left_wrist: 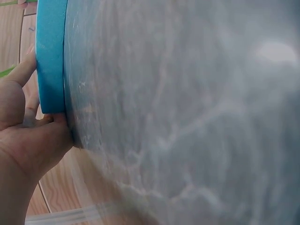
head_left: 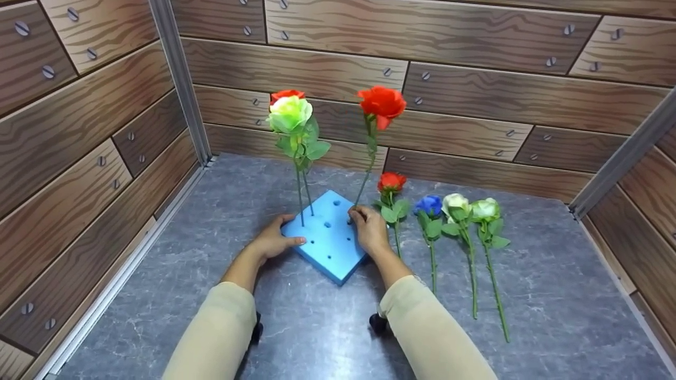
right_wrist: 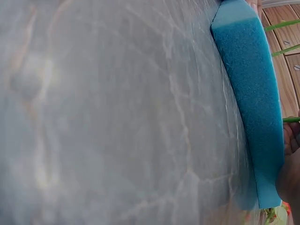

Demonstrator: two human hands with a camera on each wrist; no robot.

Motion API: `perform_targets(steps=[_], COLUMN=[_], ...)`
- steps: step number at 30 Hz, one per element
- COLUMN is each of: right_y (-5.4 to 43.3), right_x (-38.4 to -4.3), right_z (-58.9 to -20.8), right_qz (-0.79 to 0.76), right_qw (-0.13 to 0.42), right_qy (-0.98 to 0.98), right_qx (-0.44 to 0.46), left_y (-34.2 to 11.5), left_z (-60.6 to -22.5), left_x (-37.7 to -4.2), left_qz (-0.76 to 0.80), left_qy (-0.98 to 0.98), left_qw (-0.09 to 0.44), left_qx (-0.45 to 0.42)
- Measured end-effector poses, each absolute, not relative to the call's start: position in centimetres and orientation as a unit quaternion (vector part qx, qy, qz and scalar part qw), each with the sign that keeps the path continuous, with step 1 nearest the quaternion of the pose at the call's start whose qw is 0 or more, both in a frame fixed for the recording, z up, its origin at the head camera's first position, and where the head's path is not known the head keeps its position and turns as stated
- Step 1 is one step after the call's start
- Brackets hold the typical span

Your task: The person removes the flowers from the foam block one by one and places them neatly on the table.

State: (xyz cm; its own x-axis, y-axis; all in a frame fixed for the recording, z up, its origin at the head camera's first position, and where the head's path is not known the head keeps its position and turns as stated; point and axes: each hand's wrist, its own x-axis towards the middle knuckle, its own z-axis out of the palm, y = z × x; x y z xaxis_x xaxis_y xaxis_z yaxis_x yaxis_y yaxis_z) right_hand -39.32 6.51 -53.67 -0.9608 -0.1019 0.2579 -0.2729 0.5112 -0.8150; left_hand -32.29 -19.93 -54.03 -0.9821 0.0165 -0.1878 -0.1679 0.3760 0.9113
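A blue foam block (head_left: 338, 266) with several holes lies on the table, one corner turned toward me. My left hand (head_left: 274, 238) grips its left corner, thumb over the top face and fingers along the side; the left wrist view shows this hand (left_wrist: 35, 140) against the block's edge. With my right hand (head_left: 371, 232) I pinch the lower stem of a red rose (head_left: 381, 103) at the block's right side, the stem's end right at the top face. Two flowers, a pale green rose (head_left: 290, 114) and a red rose (head_left: 288, 95) behind it, stand upright in the block's left part.
To the right on the grey table (head_left: 554, 295) lie a red rose (head_left: 391, 182), a blue rose (head_left: 429, 205), a white rose (head_left: 455, 203) and a pale green rose (head_left: 485, 209), stems toward me. Wood-patterned walls (head_left: 475, 39) enclose the table at the back and sides.
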Motion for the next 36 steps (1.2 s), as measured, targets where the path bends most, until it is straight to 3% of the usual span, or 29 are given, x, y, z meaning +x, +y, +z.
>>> perform_targets(steps=[7, 21, 29, 36], right_y=[6.7, 7.8, 8.1, 9.2], right_x=[-39.1, -38.9, -38.9, -38.2], right_z=[-53.5, -53.4, -53.3, -50.9], right_qz=[0.483, 0.53, 0.655, 0.715], right_qw=[0.101, 0.072, 0.047, 0.02], right_qy=[-0.863, -0.839, -0.746, -0.692], right_qx=[0.112, 0.097, 0.11, 0.103], left_y=[-19.8, -19.4, -19.6, -19.9], left_z=[-54.0, -53.6, -53.9, -54.0], left_x=[-32.2, -32.3, -32.2, -32.3], left_qz=[0.557, 0.551, 0.547, 0.547], left_qy=[0.825, 0.83, 0.832, 0.832], left_qw=[0.088, 0.081, 0.087, 0.087], left_qx=[-0.045, -0.039, -0.041, -0.038])
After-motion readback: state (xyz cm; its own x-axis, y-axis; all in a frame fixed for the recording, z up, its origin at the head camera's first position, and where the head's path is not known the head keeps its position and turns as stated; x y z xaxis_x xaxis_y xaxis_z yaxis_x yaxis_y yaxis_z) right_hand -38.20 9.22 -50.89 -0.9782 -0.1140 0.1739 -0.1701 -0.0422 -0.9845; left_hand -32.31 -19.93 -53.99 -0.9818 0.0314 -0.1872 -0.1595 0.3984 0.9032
